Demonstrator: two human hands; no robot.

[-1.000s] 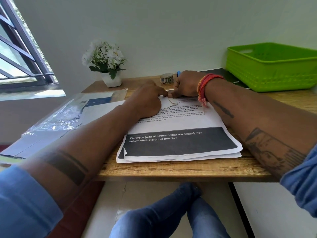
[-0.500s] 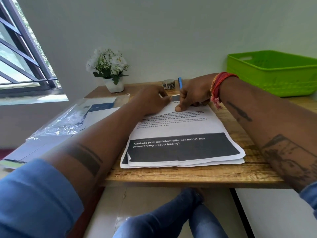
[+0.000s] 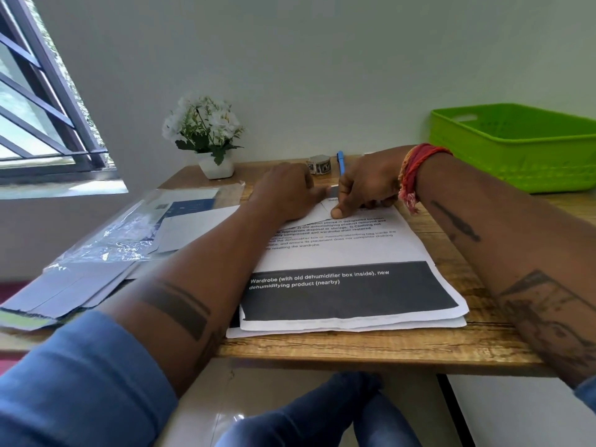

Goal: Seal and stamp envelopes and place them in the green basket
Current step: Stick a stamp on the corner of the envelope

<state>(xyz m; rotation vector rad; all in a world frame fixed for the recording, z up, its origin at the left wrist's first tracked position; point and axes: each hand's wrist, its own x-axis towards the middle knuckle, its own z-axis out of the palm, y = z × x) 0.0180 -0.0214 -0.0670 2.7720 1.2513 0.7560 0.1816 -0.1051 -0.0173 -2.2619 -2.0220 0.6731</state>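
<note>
Both hands at the far end of the printed white paper stack (image 3: pixel 348 253) on the wooden table (image 3: pixel 371 350). Left hand (image 3: pixel 287 195) lying flat on a white paper envelope (image 3: pixel 317 214); right hand (image 3: pixel 364 188) curled, thumb pressing the flap. Green plastic basket (image 3: pixel 516 146) well apart — far right.
</note>
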